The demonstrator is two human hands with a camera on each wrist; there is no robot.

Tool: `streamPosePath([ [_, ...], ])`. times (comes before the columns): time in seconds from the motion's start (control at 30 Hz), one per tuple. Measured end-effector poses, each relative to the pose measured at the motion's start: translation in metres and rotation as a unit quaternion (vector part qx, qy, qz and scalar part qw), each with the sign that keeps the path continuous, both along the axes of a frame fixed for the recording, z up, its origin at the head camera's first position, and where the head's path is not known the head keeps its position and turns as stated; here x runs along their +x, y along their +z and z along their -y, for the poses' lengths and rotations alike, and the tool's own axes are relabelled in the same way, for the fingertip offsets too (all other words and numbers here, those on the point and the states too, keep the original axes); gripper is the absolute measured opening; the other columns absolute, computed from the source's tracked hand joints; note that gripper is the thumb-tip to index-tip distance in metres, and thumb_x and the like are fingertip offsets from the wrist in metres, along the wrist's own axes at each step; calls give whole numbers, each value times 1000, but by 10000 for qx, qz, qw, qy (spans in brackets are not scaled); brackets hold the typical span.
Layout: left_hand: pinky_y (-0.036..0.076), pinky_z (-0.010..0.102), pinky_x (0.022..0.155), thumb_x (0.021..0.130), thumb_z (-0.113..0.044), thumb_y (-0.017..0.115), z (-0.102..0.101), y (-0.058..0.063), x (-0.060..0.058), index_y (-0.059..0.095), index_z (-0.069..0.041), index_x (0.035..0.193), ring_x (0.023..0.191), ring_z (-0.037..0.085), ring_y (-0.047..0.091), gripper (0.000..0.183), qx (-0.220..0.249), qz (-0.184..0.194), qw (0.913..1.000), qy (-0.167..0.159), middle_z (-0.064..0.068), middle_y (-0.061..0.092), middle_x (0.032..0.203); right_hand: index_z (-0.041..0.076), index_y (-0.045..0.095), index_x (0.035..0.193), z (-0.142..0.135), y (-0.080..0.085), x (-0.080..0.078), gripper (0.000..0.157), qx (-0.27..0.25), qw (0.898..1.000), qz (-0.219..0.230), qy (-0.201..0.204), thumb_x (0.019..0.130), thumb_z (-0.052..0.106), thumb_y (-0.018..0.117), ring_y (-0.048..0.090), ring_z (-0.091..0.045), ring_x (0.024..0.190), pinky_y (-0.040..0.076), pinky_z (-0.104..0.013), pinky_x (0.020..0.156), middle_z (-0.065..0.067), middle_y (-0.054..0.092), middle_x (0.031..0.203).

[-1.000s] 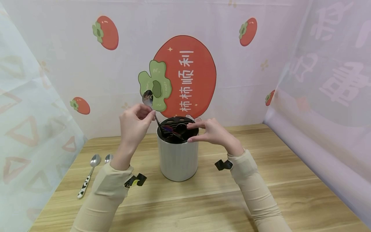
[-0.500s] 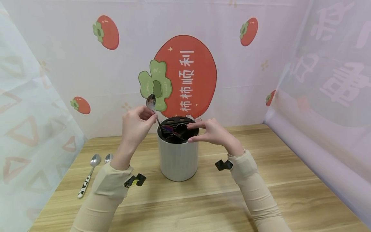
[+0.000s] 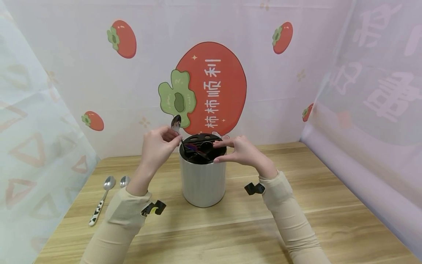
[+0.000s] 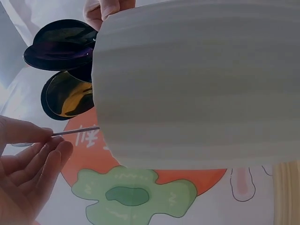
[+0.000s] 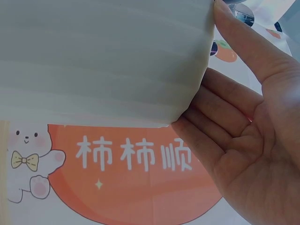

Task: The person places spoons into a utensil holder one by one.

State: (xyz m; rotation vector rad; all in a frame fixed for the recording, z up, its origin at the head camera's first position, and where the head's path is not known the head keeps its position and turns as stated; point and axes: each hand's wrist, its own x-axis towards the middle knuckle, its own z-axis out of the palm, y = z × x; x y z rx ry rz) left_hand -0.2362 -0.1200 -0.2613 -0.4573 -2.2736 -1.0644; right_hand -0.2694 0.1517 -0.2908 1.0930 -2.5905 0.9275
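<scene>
In the head view my left hand pinches a metal spoon between thumb and fingers, bowl upward. Its thin handle slants down into the left side of a white ribbed utensil holder. The left wrist view shows the handle running from my fingertips past the holder's rim; its lower end is hidden inside. My right hand grips the holder's right rim, thumb at the front and fingers reaching across the top. Several dark shiny spoons stick out of the holder between my hands.
Two more spoons lie on the wooden table at the left: one with a cow-spotted handle, the other partly behind my left forearm. A black slotted insert fills the holder's top. A persimmon-printed cloth hangs behind it.
My left hand has moved down and slightly right with the spoon, whose handle sits deeper in the holder. The right hand stays at the rim.
</scene>
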Motion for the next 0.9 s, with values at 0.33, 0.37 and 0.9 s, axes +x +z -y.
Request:
streamPosePath([
  [0.33, 53, 25, 59, 81, -13, 70, 2, -5, 1, 70, -7, 78, 62, 15, 66, 7, -184, 132, 9997, -53, 6, 70, 71, 20, 70, 115, 0, -1, -1, 51, -31, 10000, 42, 18, 71, 44, 80, 59, -9, 116, 46, -37, 102, 6, 70, 113],
  [0.37, 53, 25, 59, 81, -12, 69, 2, -6, 1, 70, -7, 78, 62, 15, 66, 6, -204, 140, 9997, -63, 6, 70, 71, 20, 70, 115, 0, -1, -1, 51, -34, 10000, 50, 20, 71, 44, 80, 59, -9, 116, 46, -38, 102, 6, 70, 113],
  [0.9, 49, 17, 60, 86, -13, 67, 19, -20, -1, 69, -6, 85, 65, 15, 61, 7, -53, 118, 9997, 192, 7, 69, 76, 17, 70, 115, 0, 1, 2, 52, -27, 9999, 125, -71, 70, 43, 81, 59, -11, 116, 45, -39, 102, 5, 70, 113],
])
